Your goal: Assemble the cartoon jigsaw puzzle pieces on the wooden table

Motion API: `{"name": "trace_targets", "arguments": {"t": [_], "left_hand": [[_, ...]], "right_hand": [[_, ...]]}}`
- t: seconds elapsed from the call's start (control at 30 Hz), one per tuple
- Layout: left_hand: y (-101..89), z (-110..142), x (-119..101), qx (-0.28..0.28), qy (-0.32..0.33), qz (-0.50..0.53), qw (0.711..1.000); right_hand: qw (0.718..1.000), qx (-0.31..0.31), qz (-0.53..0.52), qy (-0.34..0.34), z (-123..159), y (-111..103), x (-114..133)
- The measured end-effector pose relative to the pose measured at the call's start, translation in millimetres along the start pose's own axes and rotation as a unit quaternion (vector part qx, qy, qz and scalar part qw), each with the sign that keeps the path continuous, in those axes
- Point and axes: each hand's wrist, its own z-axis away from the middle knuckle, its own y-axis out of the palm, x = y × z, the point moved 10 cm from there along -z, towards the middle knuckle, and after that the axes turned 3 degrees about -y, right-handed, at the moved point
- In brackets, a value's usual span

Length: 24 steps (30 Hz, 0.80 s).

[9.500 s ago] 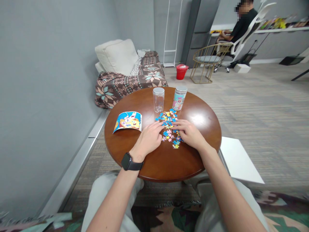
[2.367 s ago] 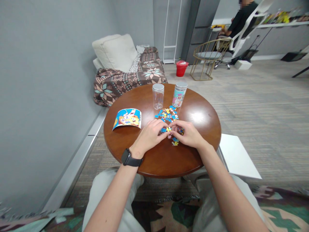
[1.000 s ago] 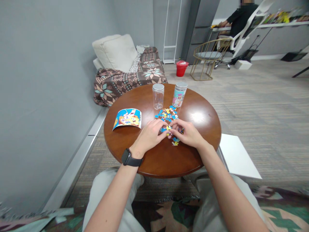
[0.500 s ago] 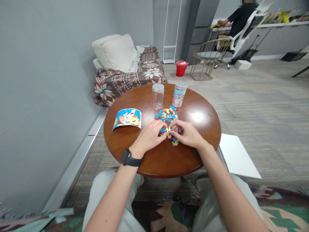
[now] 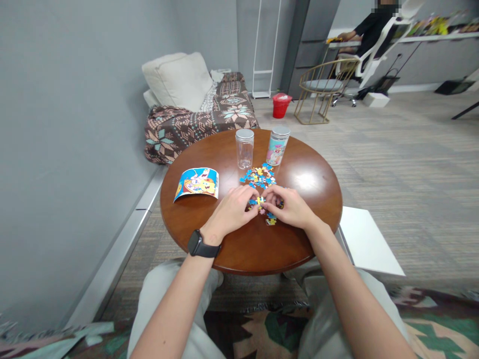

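puzzle pieces (image 5: 261,175): on tabletop (image 5: 239,254) | clear jar (image 5: 244,153): lidded | printed jar (image 5: 276,151): lidded

Counting two hands, one bare left hand (image 5: 236,205) and one bare right hand (image 5: 291,205), and one black watch (image 5: 194,243). Finding one round table (image 5: 247,257), two lidded jars (image 5: 245,151), one curved picture sheet (image 5: 198,183), and many jigsaw pieces (image 5: 258,176), too crowded and partly hidden for an exact number. Tallying farther off one seated person (image 5: 368,31), one office chair (image 5: 371,69), one gold wire chair (image 5: 322,86), one red bin (image 5: 280,106), one patterned sofa (image 5: 209,119), one white rack (image 5: 261,94) and one white box (image 5: 376,100).
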Motion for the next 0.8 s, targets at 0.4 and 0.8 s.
{"name": "trace_targets", "arguments": {"t": [0.4,0.8], "left_hand": [[0.1,-0.2,0.4,0.002,-0.006,0.002,1.0],[0.6,0.2,0.6,0.001,-0.004,0.009,1.0]], "right_hand": [[1.0,-0.007,0.01,0.001,-0.8,-3.0,0.8],[0.999,-0.016,0.027,-0.004,-0.7,-2.9,-0.6]]}}
